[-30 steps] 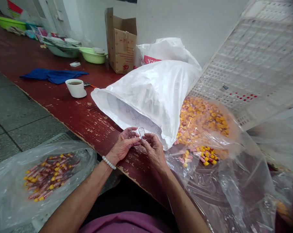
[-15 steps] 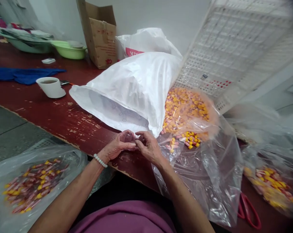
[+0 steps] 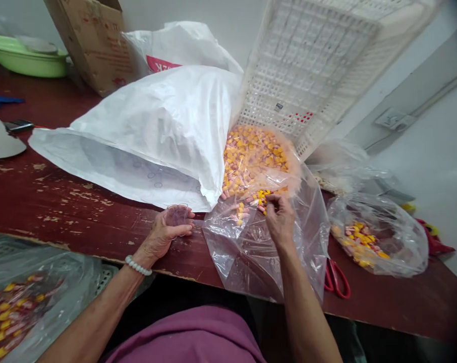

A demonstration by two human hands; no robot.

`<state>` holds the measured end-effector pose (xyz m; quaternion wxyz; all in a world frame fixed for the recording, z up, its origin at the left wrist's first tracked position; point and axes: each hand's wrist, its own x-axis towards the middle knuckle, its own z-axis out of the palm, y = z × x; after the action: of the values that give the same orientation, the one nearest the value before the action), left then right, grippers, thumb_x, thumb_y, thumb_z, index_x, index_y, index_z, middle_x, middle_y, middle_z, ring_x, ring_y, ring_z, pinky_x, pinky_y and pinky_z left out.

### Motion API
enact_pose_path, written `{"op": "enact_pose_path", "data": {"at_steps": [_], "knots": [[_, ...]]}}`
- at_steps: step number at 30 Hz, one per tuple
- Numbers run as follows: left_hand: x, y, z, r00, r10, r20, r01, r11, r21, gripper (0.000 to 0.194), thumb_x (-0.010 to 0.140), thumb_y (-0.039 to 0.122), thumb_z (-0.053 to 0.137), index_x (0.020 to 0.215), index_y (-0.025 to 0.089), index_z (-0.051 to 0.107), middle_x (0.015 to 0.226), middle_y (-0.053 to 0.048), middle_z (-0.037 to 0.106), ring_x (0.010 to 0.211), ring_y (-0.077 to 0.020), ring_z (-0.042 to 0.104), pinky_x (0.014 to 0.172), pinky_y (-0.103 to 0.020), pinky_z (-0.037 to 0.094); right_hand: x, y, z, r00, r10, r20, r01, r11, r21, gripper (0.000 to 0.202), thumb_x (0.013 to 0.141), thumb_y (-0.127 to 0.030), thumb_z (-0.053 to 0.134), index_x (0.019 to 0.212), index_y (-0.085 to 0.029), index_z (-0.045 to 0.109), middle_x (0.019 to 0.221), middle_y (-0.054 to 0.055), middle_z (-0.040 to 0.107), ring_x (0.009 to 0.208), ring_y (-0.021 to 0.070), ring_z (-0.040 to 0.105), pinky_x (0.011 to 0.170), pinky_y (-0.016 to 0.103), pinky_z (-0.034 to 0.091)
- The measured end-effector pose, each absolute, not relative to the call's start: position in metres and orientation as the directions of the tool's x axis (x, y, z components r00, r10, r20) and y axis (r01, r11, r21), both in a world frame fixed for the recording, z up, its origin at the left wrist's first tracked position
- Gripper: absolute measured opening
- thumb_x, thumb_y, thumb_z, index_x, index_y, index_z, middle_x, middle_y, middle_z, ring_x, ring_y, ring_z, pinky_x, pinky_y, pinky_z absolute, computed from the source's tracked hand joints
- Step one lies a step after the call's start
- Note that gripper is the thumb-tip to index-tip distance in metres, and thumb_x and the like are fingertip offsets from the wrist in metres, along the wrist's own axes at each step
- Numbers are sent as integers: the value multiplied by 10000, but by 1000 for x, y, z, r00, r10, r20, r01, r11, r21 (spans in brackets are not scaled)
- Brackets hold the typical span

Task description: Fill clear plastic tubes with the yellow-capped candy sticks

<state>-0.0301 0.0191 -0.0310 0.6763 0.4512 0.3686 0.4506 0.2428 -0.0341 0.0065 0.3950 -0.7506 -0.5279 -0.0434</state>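
Observation:
My left hand (image 3: 161, 236), with a white bead bracelet at the wrist, is closed around a clear, round, thin plastic piece (image 3: 177, 216) above the table edge. My right hand (image 3: 281, 222) reaches over small yellow-capped pink pieces (image 3: 262, 198). Its fingers are pinched together at these pieces, and I cannot make out what is between them. The pieces lie on a clear plastic bag (image 3: 247, 257), with a larger heap (image 3: 251, 151) behind. Left of the heap lies a white woven sack (image 3: 168, 121), its mouth facing me and faint rings visible inside.
A white plastic crate (image 3: 307, 65) leans behind the heap. Red-handled scissors (image 3: 340, 282) and another clear bag of pieces (image 3: 383, 252) are at right. A white cup (image 3: 1, 143) stands at left. Below the table edge is a bag of similar pieces (image 3: 9, 312).
My hands were together at the clear piece. Now my right hand has moved right to the yellow and pink pieces, while the left keeps the clear piece. The view has turned right.

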Motion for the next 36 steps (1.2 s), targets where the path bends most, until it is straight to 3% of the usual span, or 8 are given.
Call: {"op": "enact_pose_path", "data": {"at_steps": [2,5,12,16,21,27,33,36], "knots": [[-30,18,-29,322,940,-115,-273,209,939,463,550,133,775,967,141,574,934,-58,650,702,-165,636,542,-250,519,274,-37,-4,451,811,374,863,-290,-413,200,794,-169,441,837,-127,632,813,99,634,756,197,576,716,331,439],[-28,17,-27,331,936,-122,-269,217,938,467,546,129,768,969,143,570,904,-53,651,703,-167,636,541,-251,521,278,-36,-20,381,878,288,897,-276,-345,126,747,-197,541,734,-141,653,760,96,627,746,206,555,720,323,418],[-30,20,-31,360,924,-132,-250,232,940,451,561,127,756,969,161,566,887,-39,647,713,-168,632,550,-253,519,203,-1,-35,92,943,319,991,-57,-118,366,841,-450,505,1161,-291,589,1194,57,571,1110,268,417,918,418,314],[-33,21,-34,379,915,-141,-238,243,940,451,575,126,748,980,177,554,903,-29,647,729,-165,627,579,-267,523,201,2,-47,-6,951,309,992,45,-119,478,878,-438,455,1338,-322,400,1278,30,516,1175,240,380,973,424,297],[-30,18,-34,359,925,-121,-260,224,939,477,566,142,747,993,180,539,844,-14,648,716,-162,613,568,-260,504,243,-25,-59,146,927,346,985,-102,-142,303,837,-210,467,1117,-163,574,1147,132,541,1090,262,457,895,431,406],[-17,8,-23,335,939,-71,-195,143,970,455,517,125,747,931,152,563,784,-21,658,709,-158,617,625,-259,487,268,-45,-51,203,773,601,926,49,-375,302,811,-235,522,1108,-184,521,1112,127,487,1057,231,501,846,411,484],[-15,3,-16,323,946,-34,-140,83,987,430,540,128,723,935,148,554,820,-47,669,744,-172,628,692,-289,488,262,-74,-44,188,871,454,982,-173,-76,277,808,-309,562,1073,-245,608,979,98,584,896,262,527,769,445,466],[-14,2,-16,309,951,-21,-103,55,993,413,542,122,712,923,145,555,807,-47,665,744,-171,623,696,-292,487,264,-86,-51,176,900,399,984,-149,-99,283,862,-248,467,1111,-202,593,944,105,596,843,234,548,741,388,482]]}}
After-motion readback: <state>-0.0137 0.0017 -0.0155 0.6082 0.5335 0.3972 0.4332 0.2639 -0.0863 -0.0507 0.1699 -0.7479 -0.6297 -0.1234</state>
